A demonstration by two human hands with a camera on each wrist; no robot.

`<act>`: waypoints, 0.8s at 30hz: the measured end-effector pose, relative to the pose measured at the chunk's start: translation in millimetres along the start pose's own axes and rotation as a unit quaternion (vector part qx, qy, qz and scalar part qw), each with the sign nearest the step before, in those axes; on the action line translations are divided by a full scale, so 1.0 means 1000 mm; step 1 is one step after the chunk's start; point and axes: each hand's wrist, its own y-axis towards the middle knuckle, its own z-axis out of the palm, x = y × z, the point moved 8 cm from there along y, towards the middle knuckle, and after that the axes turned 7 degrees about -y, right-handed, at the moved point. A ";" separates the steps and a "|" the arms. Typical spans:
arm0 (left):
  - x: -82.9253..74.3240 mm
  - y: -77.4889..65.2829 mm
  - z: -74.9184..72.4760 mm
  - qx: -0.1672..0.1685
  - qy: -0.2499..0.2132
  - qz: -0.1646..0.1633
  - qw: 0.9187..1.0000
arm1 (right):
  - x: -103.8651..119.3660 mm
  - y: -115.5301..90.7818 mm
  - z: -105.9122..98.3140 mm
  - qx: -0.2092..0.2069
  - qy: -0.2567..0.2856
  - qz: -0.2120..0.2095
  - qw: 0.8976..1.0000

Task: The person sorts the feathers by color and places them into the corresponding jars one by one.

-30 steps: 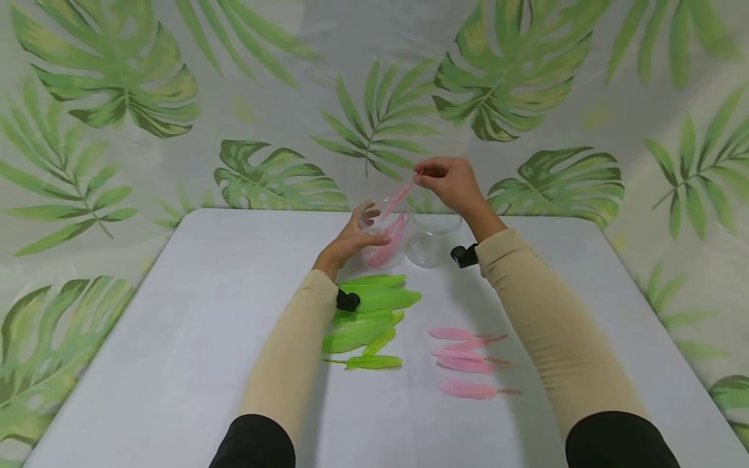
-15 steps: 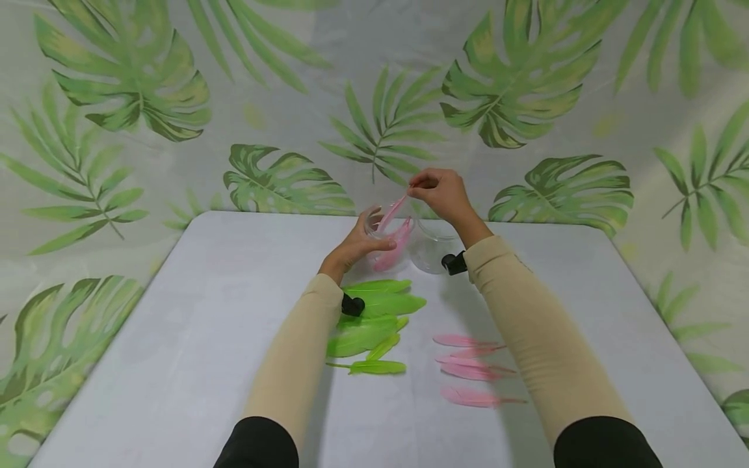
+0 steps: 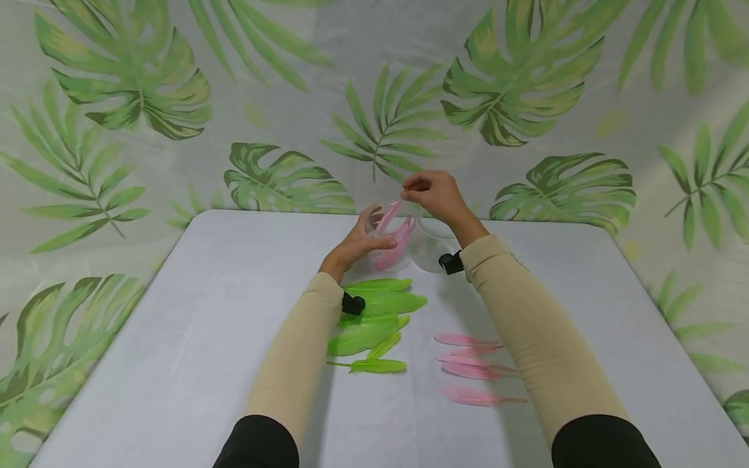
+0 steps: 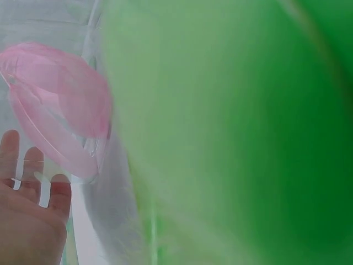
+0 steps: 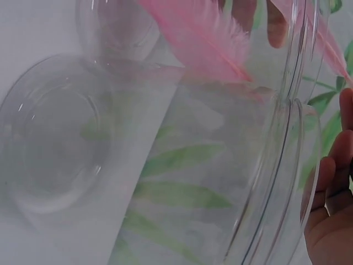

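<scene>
My left hand (image 3: 354,244) grips a clear jar (image 3: 406,261) near its rim, fingers around the far side and thumb in front. Pink feathers (image 3: 389,258) lie inside it, showing through the wall in the left wrist view. Above the rim my right hand (image 3: 435,196) pinches another pink feather (image 3: 387,216) by its quill, its lower part inside the mouth. A second clear jar (image 3: 424,257) stands directly to the right, beneath the right hand. In the right wrist view its base (image 5: 55,138) is see-through, and the right fingers show at the edge.
Several green feathers (image 3: 386,302) lie in a group in front of the left jar, partly under the left wrist. More pink feathers (image 3: 468,395) are laid out at the right front. The white table (image 3: 234,279) ends at a leaf-patterned backdrop (image 3: 281,97).
My right hand has moved down and left, lowering the pinched pink feather further into the jar. The left hand keeps its grip on the jar. The head view has shifted slightly.
</scene>
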 end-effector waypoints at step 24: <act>0.001 -0.001 0.000 -0.003 -0.001 -0.002 1.000 | 0.006 -0.006 0.007 0.066 -0.051 -0.018 0.996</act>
